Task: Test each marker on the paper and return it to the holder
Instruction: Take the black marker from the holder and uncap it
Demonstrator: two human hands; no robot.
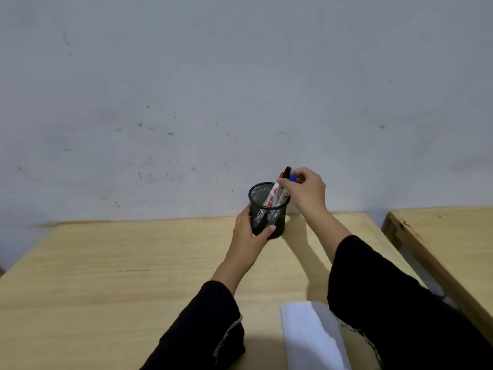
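A black mesh holder (pixel 266 212) stands on the wooden table near the wall. My left hand (pixel 250 233) wraps around its lower side. Several markers lean inside it: a red-capped one (pixel 272 196), a black-capped one (pixel 287 172) and a blue-capped one (pixel 293 178). My right hand (pixel 306 190) is above the holder's right rim, its fingers pinched around the markers' top ends; which single marker it grips I cannot tell. A white sheet of paper (pixel 312 335) lies near the table's front edge, partly under my right sleeve.
The wooden table (pixel 106 276) runs up to a scuffed grey wall (pixel 240 102). A second wooden table (pixel 448 236) stands to the right, across a narrow gap. Black sleeves cover both forearms.
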